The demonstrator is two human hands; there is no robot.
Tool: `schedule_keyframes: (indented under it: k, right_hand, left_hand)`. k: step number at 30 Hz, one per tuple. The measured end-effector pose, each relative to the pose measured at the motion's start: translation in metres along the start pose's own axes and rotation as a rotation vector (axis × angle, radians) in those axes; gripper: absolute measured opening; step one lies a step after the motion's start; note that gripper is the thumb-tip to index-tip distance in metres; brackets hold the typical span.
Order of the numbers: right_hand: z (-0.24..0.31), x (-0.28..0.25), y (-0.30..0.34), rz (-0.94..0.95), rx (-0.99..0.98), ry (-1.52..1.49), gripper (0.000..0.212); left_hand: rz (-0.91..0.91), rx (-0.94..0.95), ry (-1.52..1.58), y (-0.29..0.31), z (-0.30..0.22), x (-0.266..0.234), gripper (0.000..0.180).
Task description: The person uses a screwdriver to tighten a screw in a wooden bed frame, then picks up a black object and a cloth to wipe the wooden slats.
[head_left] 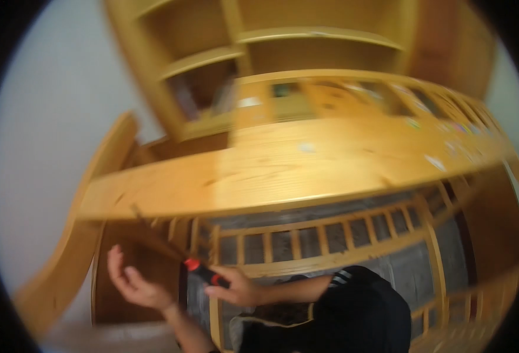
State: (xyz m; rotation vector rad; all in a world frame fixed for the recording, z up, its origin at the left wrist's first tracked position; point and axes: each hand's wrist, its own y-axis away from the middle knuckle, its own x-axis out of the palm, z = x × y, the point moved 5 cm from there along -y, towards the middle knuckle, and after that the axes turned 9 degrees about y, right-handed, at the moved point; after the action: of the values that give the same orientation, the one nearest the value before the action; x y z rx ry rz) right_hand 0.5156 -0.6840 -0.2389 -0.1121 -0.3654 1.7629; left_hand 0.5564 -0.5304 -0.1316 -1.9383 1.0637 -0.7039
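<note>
Left to right, risks first. Curved end post point(97, 170) is standing at far left, with the wooden board point(153, 185) running off it to the right. Left hand point(140, 289) is hovering below the board, in front of a brown panel point(133, 247), near the screwdriver point(209, 275) but apart from it. Possible trouble: the blurred shaft is pointing up-left past those fingers, so a slip or sudden swing could be poking the left hand or scratching the board's edge. Tip is overlapping that edge in view; can't tell if it's touching. Right hand point(240, 286) is gripping toward the handle's rear, so a loose hold could be letting the tool twist or drop toward the slatted rail point(306, 242) below.

Fingers now. Left: palm is facing up, fingers are spreading fairly wide and curling loosely, holding nothing, touching nothing visible. Right: fingers are closing narrowly around the red-and-black handle, no gap showing; exact fingertip placement is blurring out, can't tell. Screwdriver is sitting between the hands, handle in the right one, shaft slanting above the left. Scraps point(435, 162) are lying farther right on the wood.
</note>
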Motion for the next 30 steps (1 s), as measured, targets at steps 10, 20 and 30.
schedule_keyframes:
  k: [10, 20, 30]
  right_hand:
    - [0.087, -0.080, -0.007, -0.530, -0.154, 0.301, 0.021]
    - [0.174, -0.097, 0.006, -0.820, -0.279, 0.552, 0.019]
    - [0.179, -0.119, 0.005, -0.897, -0.365, 0.451, 0.017]
  left_hand:
    - [1.446, -0.139, -0.174, -0.059, 0.002, 0.231, 0.040]
    - [1.670, -0.634, 0.230, -0.023, 0.001, 0.294, 0.047]
    - [1.463, -0.510, 0.151, -0.023, 0.000, 0.300, 0.065]
